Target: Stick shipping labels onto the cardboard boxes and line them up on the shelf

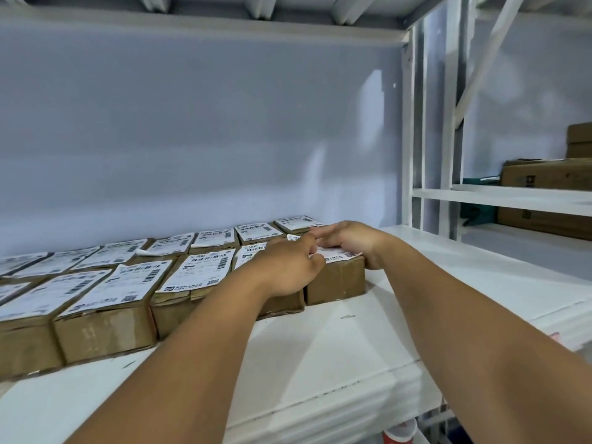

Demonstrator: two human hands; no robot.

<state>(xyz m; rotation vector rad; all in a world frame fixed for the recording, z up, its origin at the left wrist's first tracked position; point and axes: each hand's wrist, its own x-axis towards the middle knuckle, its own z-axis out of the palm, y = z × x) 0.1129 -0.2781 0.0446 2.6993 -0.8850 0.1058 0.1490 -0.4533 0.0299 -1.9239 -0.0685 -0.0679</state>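
Two rows of small cardboard boxes with white shipping labels lie on the white shelf (320,347). The rightmost box of the front row (336,280) carries a white label (334,255) on its top. My left hand (288,264) lies over the left edge of this box, thumb and fingers curled against the label's left side. My right hand (349,240) rests on the box top from the right, fingers stretched flat along the label's far edge. Another labelled box (198,274) sits two places to the left; the box between is mostly hidden by my left hand.
The back row of labelled boxes (211,240) runs along the grey wall. To the right a white upright post (416,123) divides off another rack holding bigger cartons (544,177). The shelf surface right of the rightmost box is bare white board.
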